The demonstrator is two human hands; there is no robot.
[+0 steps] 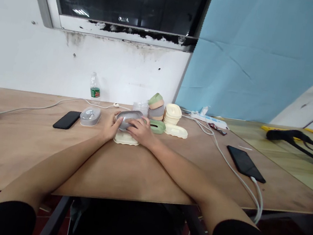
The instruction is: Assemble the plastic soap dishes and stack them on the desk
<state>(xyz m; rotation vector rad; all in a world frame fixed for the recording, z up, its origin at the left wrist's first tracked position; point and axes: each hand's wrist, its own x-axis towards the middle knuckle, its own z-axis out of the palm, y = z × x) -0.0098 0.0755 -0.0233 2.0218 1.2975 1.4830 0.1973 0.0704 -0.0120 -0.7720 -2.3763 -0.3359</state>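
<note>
A grey oval plastic piece, like a small box shell or lid, is held tilted between my two hands. My left hand grips its left edge, thumb toward the front. My right hand has its fingers on the right and front side of the same piece. Just below, a cream scalloped tray lies on the table, partly covered by the hands and the grey piece. To the right are a green oval piece with a slot, another cream piece and a stack of cream pieces.
Behind stand grey and green cups and clear lids. On the left are a grey-lidded box, a black phone and a bottle. A power strip, cables and another phone lie on the right.
</note>
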